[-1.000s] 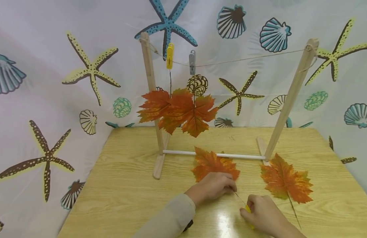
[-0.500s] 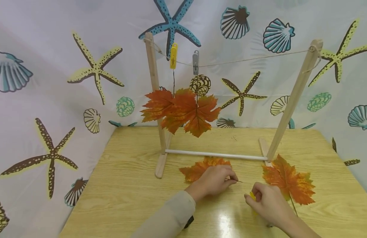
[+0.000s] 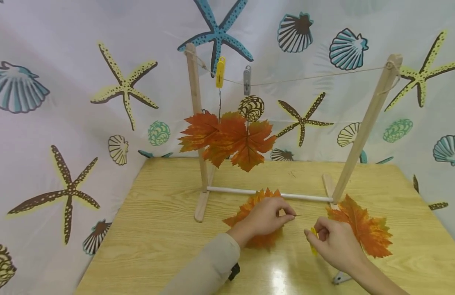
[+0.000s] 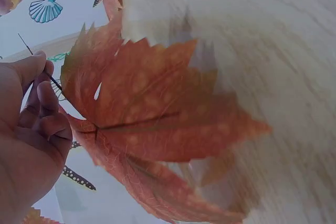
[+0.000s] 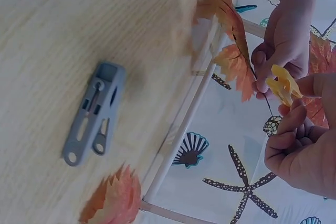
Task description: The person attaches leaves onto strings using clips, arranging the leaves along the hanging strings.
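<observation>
My left hand [image 3: 286, 215] pinches the thin stem [image 4: 52, 80] of an orange maple leaf [image 3: 249, 207] and holds it tilted up off the wooden table [image 3: 157, 229]. The leaf [image 4: 157, 129] fills the left wrist view, hanging clear of the tabletop. My right hand [image 3: 317, 237] grips a yellow clothespin [image 3: 313, 241] a short way right of the stem tip. In the right wrist view the yellow clothespin [image 5: 283, 85] sits just beside the left hand's fingers [image 5: 268, 72].
A wooden rack [image 3: 367, 119] carries a string with a yellow peg [image 3: 220, 71] and a grey peg [image 3: 246, 80], each holding a hanging leaf [image 3: 227, 137]. Another leaf [image 3: 365, 229] lies on the table at right. A grey clothespin [image 5: 94, 111] lies near my right wrist.
My left hand has lifted the leaf off the table by its stem and turned it upright. My right hand has risen with the yellow clothespin toward the stem.
</observation>
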Demonstrator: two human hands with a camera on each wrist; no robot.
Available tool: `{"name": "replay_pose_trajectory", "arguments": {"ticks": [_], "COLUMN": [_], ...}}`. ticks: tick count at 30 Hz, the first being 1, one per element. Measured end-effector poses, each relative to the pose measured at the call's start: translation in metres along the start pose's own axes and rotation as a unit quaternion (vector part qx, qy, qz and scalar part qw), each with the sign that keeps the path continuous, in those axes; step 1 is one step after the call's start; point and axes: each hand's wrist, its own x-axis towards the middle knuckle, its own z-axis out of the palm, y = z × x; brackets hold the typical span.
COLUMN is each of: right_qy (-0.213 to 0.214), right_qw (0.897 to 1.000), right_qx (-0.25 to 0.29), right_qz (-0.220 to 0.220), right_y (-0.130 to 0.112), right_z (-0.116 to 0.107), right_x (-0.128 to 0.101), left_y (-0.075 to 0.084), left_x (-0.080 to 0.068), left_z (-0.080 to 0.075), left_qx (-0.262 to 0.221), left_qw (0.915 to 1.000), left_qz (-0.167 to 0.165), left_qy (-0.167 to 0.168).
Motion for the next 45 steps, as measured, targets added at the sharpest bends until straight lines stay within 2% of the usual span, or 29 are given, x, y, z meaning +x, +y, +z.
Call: {"name": "replay_pose_trajectory", "arguments": {"ticks": [8,16,25,28,34,40,45], "right_qy": [0.012,0.029,0.049,0.044,0.041,0.043,0.063], "right_qw": [1.0,0.999,0.998,0.998,0.998,0.998,0.994], "right_qx": [0.011,0.021,0.027,0.028,0.021,0.025,0.055], "right_qz": [-0.01,-0.016,-0.043,-0.041,-0.039,-0.046,-0.07], "right_y": [0.0,0.001,-0.004,-0.005,-0.01,-0.016,-0.02], "right_z": [-0.003,0.001,-0.008,-0.01,-0.015,-0.021,-0.029], "right_x": [0.006,0.011,0.031,0.035,0.044,0.053,0.065], "left_y": [0.002,0.003,0.008,0.01,0.013,0.017,0.022], "left_x": [0.0,-0.003,0.002,0.003,0.002,0.002,0.004], "left_z": [-0.007,-0.008,-0.018,-0.02,-0.021,-0.025,-0.031], "left_qx": [-0.02,-0.069,-0.041,-0.054,-0.084,-0.068,-0.069], "left_qw": [0.9994,0.9966,0.9941,0.9912,0.9824,0.977,0.9686], "left_qz": [-0.007,-0.026,-0.026,-0.034,-0.07,-0.082,-0.084], "left_qy": [0.027,0.038,0.097,0.116,0.151,0.185,0.224]}}
